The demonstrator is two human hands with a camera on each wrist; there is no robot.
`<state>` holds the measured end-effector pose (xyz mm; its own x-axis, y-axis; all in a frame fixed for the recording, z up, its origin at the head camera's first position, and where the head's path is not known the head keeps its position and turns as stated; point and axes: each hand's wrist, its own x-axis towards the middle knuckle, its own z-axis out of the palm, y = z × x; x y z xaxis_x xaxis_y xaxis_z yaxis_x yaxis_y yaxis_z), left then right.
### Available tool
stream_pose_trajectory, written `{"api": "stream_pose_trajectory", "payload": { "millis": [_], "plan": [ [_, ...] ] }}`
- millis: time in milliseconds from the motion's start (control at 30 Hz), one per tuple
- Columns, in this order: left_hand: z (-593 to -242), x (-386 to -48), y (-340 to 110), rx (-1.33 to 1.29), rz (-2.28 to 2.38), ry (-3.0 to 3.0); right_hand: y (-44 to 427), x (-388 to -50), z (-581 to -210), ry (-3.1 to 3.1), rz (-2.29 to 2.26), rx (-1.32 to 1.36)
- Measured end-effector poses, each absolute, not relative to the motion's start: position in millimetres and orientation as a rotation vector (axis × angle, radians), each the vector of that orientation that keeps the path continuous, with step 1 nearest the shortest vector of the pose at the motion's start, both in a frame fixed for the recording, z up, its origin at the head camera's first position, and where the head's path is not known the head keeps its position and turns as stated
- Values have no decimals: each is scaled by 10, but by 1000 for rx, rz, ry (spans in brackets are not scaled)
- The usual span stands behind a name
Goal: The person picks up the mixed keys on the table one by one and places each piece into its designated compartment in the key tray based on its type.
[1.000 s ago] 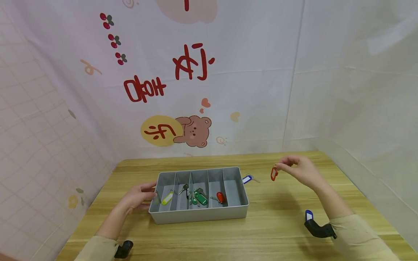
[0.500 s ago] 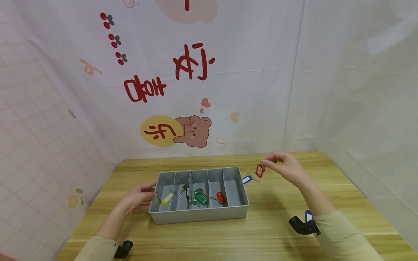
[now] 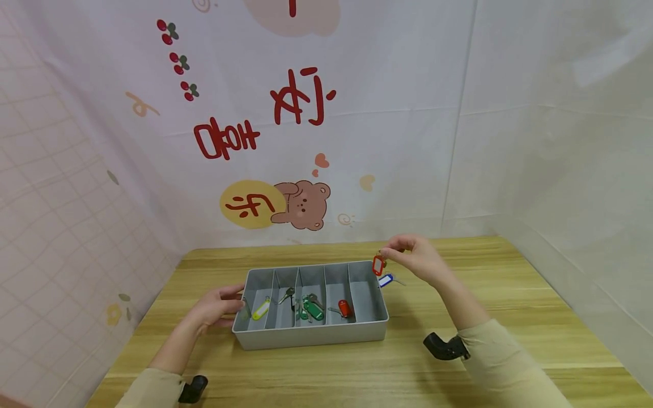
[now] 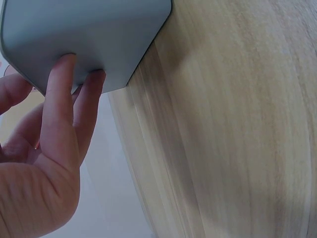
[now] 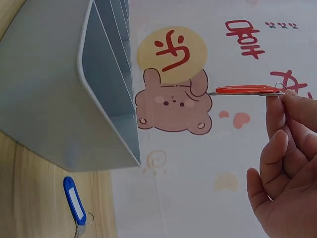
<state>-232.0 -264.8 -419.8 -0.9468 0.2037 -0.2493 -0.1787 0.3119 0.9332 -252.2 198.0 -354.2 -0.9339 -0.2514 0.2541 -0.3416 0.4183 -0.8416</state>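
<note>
My right hand [image 3: 415,259] pinches the ring of a red key tag [image 3: 378,265], which hangs above the back right corner of a grey divided tray [image 3: 311,338]. A key lies flat along the tag's underside in the right wrist view. At the tray's left end, my left hand [image 3: 216,307] holds the end wall, its fingers [image 4: 62,99] against the outside and the thumb at the rim. Inside the tray lie a yellow key tag [image 3: 262,309], loose-looking keys [image 3: 287,295], green key tags [image 3: 313,310] and another red key tag [image 3: 344,308]. The rightmost compartment shows bare.
A blue key tag [image 3: 385,280] with a key lies on the wooden table [image 3: 326,374] against the tray's right end. A printed cloth [image 3: 398,141] hangs behind the table and along both sides. Black wrist mounts [image 3: 445,347] stick out below the sleeves.
My right hand has carried the red key tag leftward to the tray's right end. A second blue tag, seen earlier near the right sleeve, is now hidden. The left hand and tray have stayed put.
</note>
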Motion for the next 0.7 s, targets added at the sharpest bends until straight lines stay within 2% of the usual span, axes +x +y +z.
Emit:
{"api": "stream_pose_trajectory", "payload": {
  "millis": [700],
  "plan": [
    [-4209,-2324,-2651,36,1686,2253,1522,-2694,-3652,-2660,1604,682]
  ]
}}
